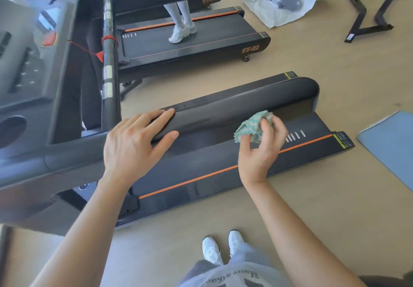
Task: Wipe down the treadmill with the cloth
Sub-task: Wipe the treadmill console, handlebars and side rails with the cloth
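Wiping the treadmill [201, 188], handrail stage. Landmark: the near handrail [234, 105]. Left of it, the console [22, 69] has a round cup recess [11, 130]; its contents cannot be told. On the rail's left end, the left hand [134, 143] lies flat, fingers spread wide, holding nothing. Toward the rail's right end, the right hand [261, 148] pinches the bunched green cloth [252, 125], touching or just off the rail's near face. The next move seems to call for pressing the cloth against the rail and sweeping along it. Beyond the rail, on the floor, an opened bag [279, 16] holds grey packets.
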The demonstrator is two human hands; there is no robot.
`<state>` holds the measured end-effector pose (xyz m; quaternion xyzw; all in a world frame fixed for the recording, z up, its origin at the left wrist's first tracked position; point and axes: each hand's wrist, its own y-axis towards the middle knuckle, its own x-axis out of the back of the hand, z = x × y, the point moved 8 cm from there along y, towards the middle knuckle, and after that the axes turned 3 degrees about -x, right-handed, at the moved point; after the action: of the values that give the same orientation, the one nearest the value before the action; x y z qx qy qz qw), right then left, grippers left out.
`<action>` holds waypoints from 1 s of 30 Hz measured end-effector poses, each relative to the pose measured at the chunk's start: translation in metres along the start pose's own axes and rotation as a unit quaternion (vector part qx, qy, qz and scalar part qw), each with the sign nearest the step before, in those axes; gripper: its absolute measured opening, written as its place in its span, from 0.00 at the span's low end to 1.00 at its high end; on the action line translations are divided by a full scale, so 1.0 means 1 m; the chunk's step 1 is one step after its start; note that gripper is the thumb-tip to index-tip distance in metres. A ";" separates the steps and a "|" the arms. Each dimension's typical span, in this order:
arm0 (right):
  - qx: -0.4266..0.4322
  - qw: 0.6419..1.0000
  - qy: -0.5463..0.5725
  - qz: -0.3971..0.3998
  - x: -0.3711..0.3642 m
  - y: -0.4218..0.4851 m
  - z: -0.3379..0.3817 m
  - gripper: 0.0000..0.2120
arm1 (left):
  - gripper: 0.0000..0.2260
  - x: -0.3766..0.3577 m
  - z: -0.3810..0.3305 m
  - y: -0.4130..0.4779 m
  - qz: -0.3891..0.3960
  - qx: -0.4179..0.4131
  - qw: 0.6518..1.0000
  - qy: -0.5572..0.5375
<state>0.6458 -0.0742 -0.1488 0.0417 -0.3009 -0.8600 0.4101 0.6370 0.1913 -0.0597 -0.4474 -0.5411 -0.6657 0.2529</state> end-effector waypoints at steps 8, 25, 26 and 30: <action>0.138 0.983 0.035 0.116 -0.056 -0.074 0.066 0.12 | 0.16 0.006 0.000 -0.002 -0.023 -0.021 0.998 -0.054; 0.035 0.997 -0.058 -0.033 -0.061 -0.102 0.086 0.18 | 0.10 0.060 0.124 -0.077 -0.049 -0.007 0.991 -0.127; 0.041 0.997 -0.055 -0.025 -0.070 -0.111 0.097 0.18 | 0.10 0.058 0.125 -0.078 -0.049 -0.008 0.991 -0.128; 0.090 0.995 -0.036 0.023 -0.108 -0.157 0.139 0.13 | 0.12 0.054 0.125 -0.079 -0.054 -0.007 0.991 -0.125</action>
<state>0.5660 0.1476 -0.1416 0.0404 -0.3921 -0.8208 0.4134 0.5864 0.3399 -0.0497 -0.4992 -0.5869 -0.6210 0.1438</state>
